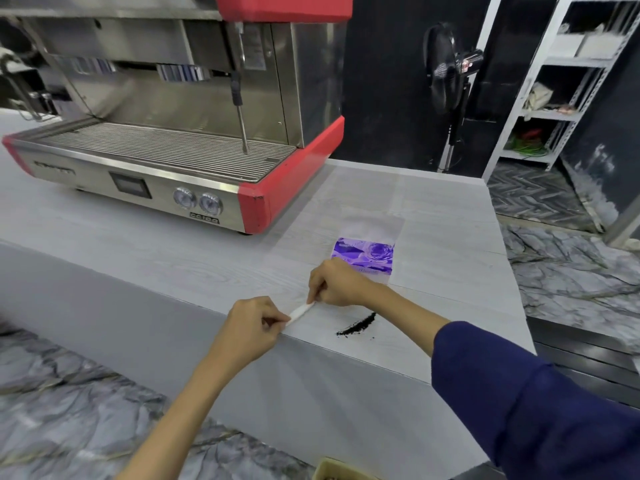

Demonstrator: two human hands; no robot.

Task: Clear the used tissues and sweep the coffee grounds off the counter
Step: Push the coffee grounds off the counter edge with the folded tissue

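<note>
Both hands, left (250, 327) and right (334, 284), pinching a rolled tissue (301, 311) between them, coffee grounds (356, 325) just beside.

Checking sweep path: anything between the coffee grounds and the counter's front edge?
Head view: only a few stray specks lie between the coffee grounds and the front edge of the counter; otherwise that strip is bare.

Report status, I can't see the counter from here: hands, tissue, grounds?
Left hand and right hand pinch a rolled white tissue between them. Dark coffee grounds unswept near the pale counter edge. Nothing in the way.
</note>
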